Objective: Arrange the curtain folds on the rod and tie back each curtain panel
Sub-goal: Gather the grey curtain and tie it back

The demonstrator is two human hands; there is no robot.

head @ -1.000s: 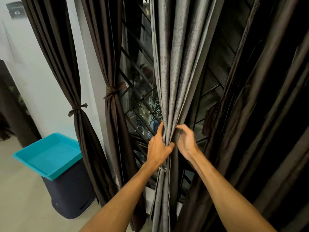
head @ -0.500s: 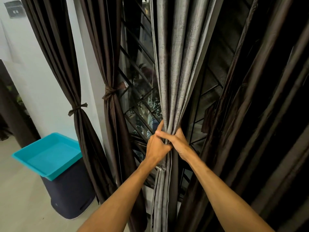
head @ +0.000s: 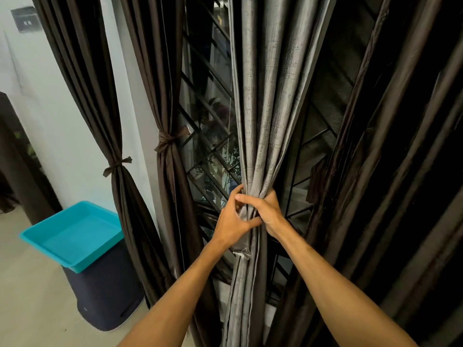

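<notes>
A grey curtain panel [head: 265, 101] hangs in the middle of the window, its folds gathered into a bundle at waist height. My right hand [head: 265, 209] wraps round that bundle from the right, fingers reaching across its front. My left hand [head: 231, 221] grips the same bundle from the left, just below, thumb pressed on the cloth. A frayed grey strip [head: 241, 249] hangs under my left hand. Two dark brown panels to the left are tied back, one with a knot [head: 117, 166] and one with a bow [head: 170, 140].
A loose dark brown curtain [head: 388, 171] fills the right side. Behind the panels is a window with a diagonal metal grille [head: 208, 78]. A turquoise tray [head: 75, 234] sits on a dark bin [head: 105, 296] at the lower left, on a pale floor.
My right hand has come round the front of the grey bundle and closed on it, pinching the folds tighter. My left hand kept its grip and dropped slightly.
</notes>
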